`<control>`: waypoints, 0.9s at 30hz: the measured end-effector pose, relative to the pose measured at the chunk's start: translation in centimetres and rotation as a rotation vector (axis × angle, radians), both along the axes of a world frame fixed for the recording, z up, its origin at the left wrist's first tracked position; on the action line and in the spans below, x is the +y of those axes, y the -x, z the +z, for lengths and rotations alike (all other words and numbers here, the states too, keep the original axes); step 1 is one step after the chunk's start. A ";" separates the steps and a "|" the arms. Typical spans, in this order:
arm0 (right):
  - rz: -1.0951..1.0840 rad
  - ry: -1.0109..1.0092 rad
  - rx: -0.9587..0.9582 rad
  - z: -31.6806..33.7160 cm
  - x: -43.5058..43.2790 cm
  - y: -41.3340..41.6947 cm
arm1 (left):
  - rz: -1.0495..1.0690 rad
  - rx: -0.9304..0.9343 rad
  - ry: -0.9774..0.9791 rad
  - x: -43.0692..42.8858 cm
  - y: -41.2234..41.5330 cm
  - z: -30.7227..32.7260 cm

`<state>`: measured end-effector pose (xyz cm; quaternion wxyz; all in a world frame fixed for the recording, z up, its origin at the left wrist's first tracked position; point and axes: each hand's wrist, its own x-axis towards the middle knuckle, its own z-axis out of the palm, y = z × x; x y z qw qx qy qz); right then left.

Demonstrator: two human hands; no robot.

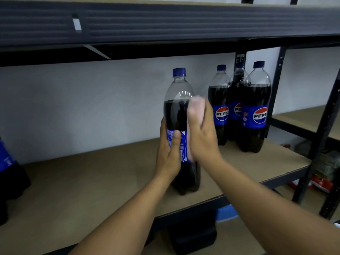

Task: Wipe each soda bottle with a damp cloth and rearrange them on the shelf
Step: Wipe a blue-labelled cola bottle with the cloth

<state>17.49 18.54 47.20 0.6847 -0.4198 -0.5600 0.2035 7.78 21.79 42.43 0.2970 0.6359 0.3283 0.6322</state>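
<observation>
A large cola bottle [177, 111] with a blue cap and blue label stands upright on the brown shelf board [95, 181]. My left hand [168, 155] grips it around the label from the left. My right hand [202, 137] presses a pale pink cloth [196, 107] against the bottle's right side; the cloth is blurred. Three more cola bottles [255, 107] stand grouped at the back right of the same shelf, labels facing out. Another bottle [7, 173] is partly cut off at the left edge.
The upper shelf's dark beam [165, 24] runs overhead. Black uprights [323, 126] stand at the right, with a neighbouring shelf [301, 118] beyond them. Red packages [320, 183] lie lower right. A black object [195, 234] sits below the shelf's front edge.
</observation>
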 end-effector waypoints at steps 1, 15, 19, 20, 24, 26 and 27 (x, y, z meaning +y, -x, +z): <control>-0.013 -0.029 0.003 2.7 0.4 0.0 | -0.006 -0.013 0.018 -0.2 -0.2 0.0; 0.055 0.092 0.091 -4.2 -0.4 0.0 | 0.055 0.026 -0.013 -1.4 -0.9 0.1; -0.055 -0.085 -0.091 6.3 1.3 -0.5 | 0.055 0.004 0.013 -1.0 -0.9 -0.4; -0.080 -0.141 -0.148 7.9 1.6 -0.5 | 0.052 -0.004 0.017 -0.9 -0.8 -0.5; -0.159 -0.241 -0.289 6.2 2.3 -0.5 | 0.038 -0.008 0.025 -0.8 -0.9 -0.4; -0.167 -0.203 -0.226 2.2 1.4 -0.4 | 0.050 -0.005 0.010 -0.8 -0.9 -0.4; -0.153 -0.145 -0.167 -0.1 0.7 -0.1 | 0.058 0.004 0.002 -0.8 -0.9 -0.3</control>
